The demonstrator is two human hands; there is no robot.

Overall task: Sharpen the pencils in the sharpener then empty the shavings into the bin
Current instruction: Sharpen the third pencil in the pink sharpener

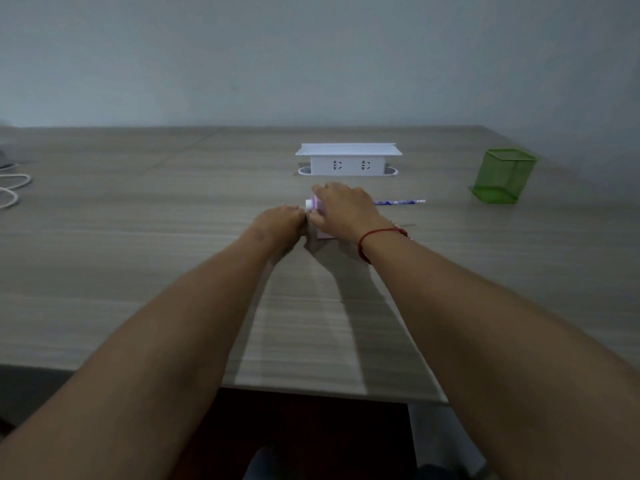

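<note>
A small pink and white pencil sharpener stands on the wooden table in the middle. My right hand lies over its top and grips it. My left hand is curled at the sharpener's left side, fingertips against it; what they hold is hidden. A purple patterned pencil lies flat on the table behind my right hand, its tip pointing right. Part of the sharpener's pink base shows below my right hand.
A white pop-up socket box stands behind the sharpener. A green mesh pen holder sits at the right. White cables lie at the far left edge. The table's near edge runs below my forearms.
</note>
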